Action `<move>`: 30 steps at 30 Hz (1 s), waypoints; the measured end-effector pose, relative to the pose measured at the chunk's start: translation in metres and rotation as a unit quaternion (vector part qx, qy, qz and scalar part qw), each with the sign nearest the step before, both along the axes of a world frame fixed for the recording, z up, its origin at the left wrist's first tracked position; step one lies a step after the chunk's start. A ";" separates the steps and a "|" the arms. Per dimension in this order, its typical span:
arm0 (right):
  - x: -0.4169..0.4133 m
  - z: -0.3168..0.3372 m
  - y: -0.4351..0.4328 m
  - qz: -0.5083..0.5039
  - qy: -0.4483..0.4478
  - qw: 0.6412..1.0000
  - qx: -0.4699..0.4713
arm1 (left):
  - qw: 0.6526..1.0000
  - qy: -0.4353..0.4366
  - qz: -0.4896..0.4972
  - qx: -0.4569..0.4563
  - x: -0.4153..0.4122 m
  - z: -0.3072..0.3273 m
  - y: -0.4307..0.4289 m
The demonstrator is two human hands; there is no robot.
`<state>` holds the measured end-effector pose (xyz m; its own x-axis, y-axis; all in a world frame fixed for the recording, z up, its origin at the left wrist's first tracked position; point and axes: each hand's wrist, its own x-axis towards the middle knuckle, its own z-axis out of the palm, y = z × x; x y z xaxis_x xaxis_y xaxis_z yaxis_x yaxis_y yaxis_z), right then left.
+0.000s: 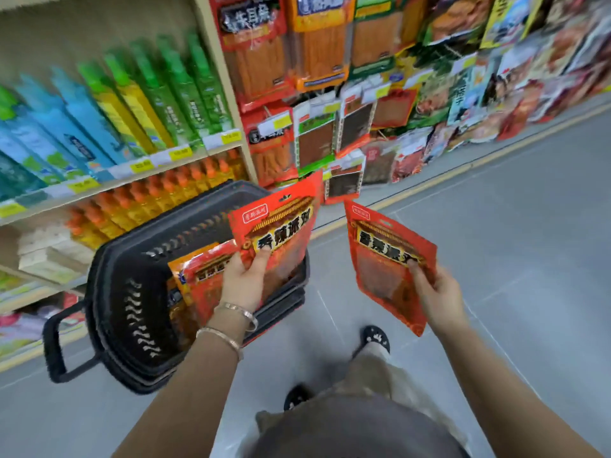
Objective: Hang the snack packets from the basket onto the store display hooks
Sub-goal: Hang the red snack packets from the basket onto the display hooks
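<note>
My left hand grips a red snack packet by its lower edge, held above the black basket on the floor. My right hand holds a second red snack packet of the same kind, out to the right over the grey floor. More red and orange packets lie inside the basket. The display wall of hanging snack packets stands just beyond the basket; its hooks are hidden behind the packets.
A shelf unit with green and blue boxes and orange-capped bottles stands at the left. A yellow floor line runs along the foot of the display. My feet in dark slippers stand on the grey tiled floor.
</note>
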<state>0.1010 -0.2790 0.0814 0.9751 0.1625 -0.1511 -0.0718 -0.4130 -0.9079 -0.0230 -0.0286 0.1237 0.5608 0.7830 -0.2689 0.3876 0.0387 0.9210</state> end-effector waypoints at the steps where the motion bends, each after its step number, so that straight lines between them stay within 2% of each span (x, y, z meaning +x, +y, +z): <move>1: 0.006 -0.006 -0.014 -0.019 0.020 1.000 0.008 | 1.000 0.006 -0.013 0.003 0.015 -0.003 -0.010; 4: 0.029 -0.024 -0.051 -0.059 0.070 0.996 0.016 | 0.999 0.030 -0.044 -0.004 0.061 -0.018 -0.041; 8: 0.071 -0.050 -0.100 -0.060 0.116 0.989 -0.070 | 0.992 0.092 -0.078 -0.025 0.112 -0.050 -0.088; 11: 0.103 -0.057 -0.127 -0.036 0.153 0.986 -0.046 | 0.987 0.124 -0.060 -0.086 0.143 -0.073 -0.118; 16: 0.159 -0.046 -0.145 -0.039 0.191 0.981 0.024 | 0.985 0.153 -0.037 -0.067 0.192 -0.084 -0.132; 27: 0.331 -0.006 -0.072 0.043 0.035 0.998 -0.019 | 0.996 0.074 0.043 -0.008 0.341 -0.021 -0.071; 30: 0.384 0.025 -0.031 0.047 -0.022 0.998 0.024 | 0.997 0.038 0.054 0.031 0.384 0.006 -0.033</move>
<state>0.4852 -0.3102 0.1060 0.9604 0.2607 -0.0986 0.0054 -0.3713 -0.9285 0.3607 -0.0619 0.1295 0.4526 0.8537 -0.2576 0.4535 0.0284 0.8908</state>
